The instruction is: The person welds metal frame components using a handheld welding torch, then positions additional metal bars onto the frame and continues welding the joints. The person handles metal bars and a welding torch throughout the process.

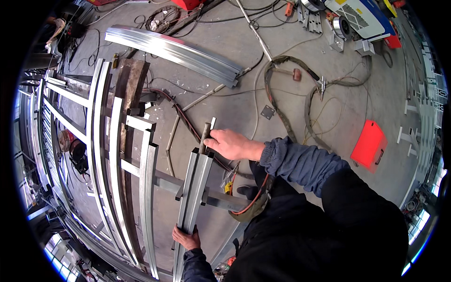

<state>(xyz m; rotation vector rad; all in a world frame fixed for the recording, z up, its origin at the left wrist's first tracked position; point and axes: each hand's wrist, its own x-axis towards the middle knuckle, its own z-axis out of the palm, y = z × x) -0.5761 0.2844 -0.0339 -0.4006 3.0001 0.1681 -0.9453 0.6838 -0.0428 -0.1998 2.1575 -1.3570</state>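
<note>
My right hand (pixel 230 143) is closed around a short brownish rod-like metal piece (pixel 205 136). Its lower end meets the top of a pair of galvanized steel profiles (pixel 193 188), and its exact kind is partly hidden by my fingers. Further down, my left hand (pixel 187 238) grips the same pair of profiles, thumb and fingers at their sides. These profiles lie side by side across a grey steel crossbar (pixel 225 201). A single steel profile (pixel 149 202) rests to their left.
More long profiles (pixel 98 122) fill the left. A bundle of shiny channels (pixel 174 54) lies on the floor ahead. A hammer (pixel 296 74), a welding cable (pixel 275 101) and a red panel (pixel 369 145) lie to the right. A white-blue machine (pixel 359 19) stands far right.
</note>
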